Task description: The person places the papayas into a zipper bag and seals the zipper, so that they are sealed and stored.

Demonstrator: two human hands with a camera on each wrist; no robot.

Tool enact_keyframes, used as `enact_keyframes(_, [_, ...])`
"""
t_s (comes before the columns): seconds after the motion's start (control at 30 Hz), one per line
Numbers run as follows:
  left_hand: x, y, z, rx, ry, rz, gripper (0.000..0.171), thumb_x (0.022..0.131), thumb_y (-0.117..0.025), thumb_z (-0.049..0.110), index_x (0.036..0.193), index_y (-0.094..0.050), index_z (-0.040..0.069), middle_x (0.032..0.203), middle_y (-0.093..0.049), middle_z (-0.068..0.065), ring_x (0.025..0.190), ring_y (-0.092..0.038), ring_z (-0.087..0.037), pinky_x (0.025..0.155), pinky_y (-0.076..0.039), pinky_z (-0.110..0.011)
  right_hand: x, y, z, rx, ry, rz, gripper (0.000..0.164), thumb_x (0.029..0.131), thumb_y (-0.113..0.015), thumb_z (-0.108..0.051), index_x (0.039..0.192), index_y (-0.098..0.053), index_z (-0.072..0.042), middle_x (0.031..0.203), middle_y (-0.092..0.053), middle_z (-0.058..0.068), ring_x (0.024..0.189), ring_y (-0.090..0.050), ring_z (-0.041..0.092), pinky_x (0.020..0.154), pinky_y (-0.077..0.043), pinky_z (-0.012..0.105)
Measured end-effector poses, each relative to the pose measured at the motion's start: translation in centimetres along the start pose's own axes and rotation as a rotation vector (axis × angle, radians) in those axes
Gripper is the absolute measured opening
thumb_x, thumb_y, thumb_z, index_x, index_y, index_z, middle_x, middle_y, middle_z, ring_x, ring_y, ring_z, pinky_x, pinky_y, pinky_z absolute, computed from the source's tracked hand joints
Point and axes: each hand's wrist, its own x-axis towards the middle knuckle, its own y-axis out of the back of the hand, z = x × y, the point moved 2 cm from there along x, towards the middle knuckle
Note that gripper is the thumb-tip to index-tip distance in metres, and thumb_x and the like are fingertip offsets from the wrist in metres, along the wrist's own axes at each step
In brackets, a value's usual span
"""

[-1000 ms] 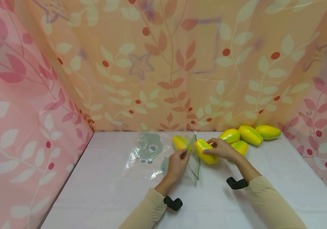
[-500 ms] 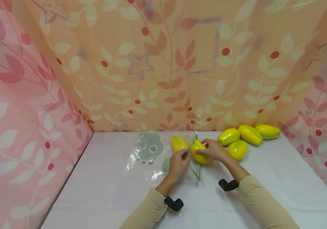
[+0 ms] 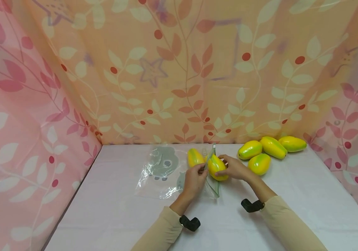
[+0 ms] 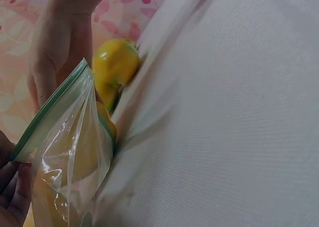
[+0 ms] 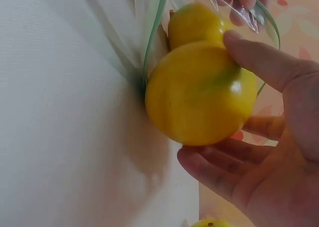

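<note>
Head view puts a yellow-green fruit (image 3: 217, 169) at the open mouth of a clear plastic bag (image 3: 163, 162), which lies at the center of the scene with its mouth facing right. The right hand (image 3: 235, 168), just right of the bag, grasps this fruit; in the right wrist view the thumb presses one side and the other fingers curve round below. That view also sets the fruit between the bag's two green edges (image 5: 154, 38); how far it reaches inside cannot be told. The left hand (image 3: 194, 181), at the near side of the bag's mouth, pinches the green-edged rim, and the left wrist view shows that edge pulled into a peak. Inside the bag, near its mouth, lies a second fruit (image 3: 194, 157). Grey cartoon shapes are printed on the bag's wall.

Right of the bag and apart from it, four more fruits form a cluster: one nearest the bag (image 3: 250, 150), one in the middle (image 3: 274, 147), one farthest right (image 3: 292, 144) and one closer to the person (image 3: 259, 164). A white cloth (image 3: 109, 216) covers the tabletop under the bag. On the near side of the bag, beige sleeves (image 3: 160, 230) reach in, a black device (image 3: 189, 223) at each wrist. Behind the bag hangs a leaf-patterned curtain (image 3: 185, 76).
</note>
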Motion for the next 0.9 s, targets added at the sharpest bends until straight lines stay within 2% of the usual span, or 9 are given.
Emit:
enact_keyframes(0.13, [0.0,0.0,-0.1,0.000,-0.005,0.006,0.028,0.091,-0.066,0.009,0.116,-0.068,-0.001,0.102,-0.073,-0.011,0.082,-0.066,-0.012,0.074,-0.056,-0.019,-0.4,0.0,0.7,0.074,-0.009,-0.030,0.085,0.076,-0.082,-0.034,0.142,-0.038,-0.002,0.132,-0.053,0.026,0.111,-0.058,0.035,0.092,-0.053,0.047])
enact_keyframes(0.23, [0.0,-0.1,0.0,-0.002,-0.019,0.011,0.028,0.090,-0.067,0.009,0.116,-0.068,-0.003,0.102,-0.073,-0.012,0.081,-0.066,-0.012,0.073,-0.056,-0.019,-0.5,0.1,1.0,0.130,-0.034,-0.006,0.080,0.076,-0.082,-0.031,0.138,-0.041,-0.003,0.130,-0.055,0.022,0.112,-0.059,0.034,0.092,-0.054,0.047])
enact_keyframes(0.33, [0.0,-0.1,0.0,-0.007,-0.010,0.002,0.028,0.091,-0.067,0.009,0.116,-0.067,-0.002,0.103,-0.073,-0.011,0.081,-0.066,-0.011,0.074,-0.056,-0.019,-0.3,-0.1,1.0,0.161,-0.023,0.012,0.076,0.077,-0.081,-0.030,0.135,-0.043,-0.001,0.129,-0.055,0.023,0.110,-0.060,0.033,0.091,-0.054,0.045])
enact_keyframes(0.7, [0.0,-0.1,0.0,-0.042,-0.039,-0.030,0.026,0.090,-0.066,0.009,0.114,-0.069,-0.002,0.103,-0.074,-0.011,0.081,-0.066,-0.011,0.072,-0.055,-0.018,0.8,-1.6,0.6,0.259,0.009,0.186,0.064,0.082,-0.078,-0.029,0.129,-0.045,-0.001,0.129,-0.055,0.022,0.109,-0.059,0.035,0.091,-0.054,0.045])
enact_keyframes(0.9, [-0.1,-0.1,0.0,-0.044,0.004,-0.035,0.025,0.091,-0.066,0.009,0.113,-0.069,-0.001,0.101,-0.073,-0.010,0.080,-0.063,-0.010,0.072,-0.055,-0.019,0.9,-2.4,0.8,0.308,0.055,0.152,0.064,0.081,-0.078,-0.018,0.133,-0.045,0.000,0.132,-0.053,0.025,0.117,-0.057,0.040,0.095,-0.052,0.049])
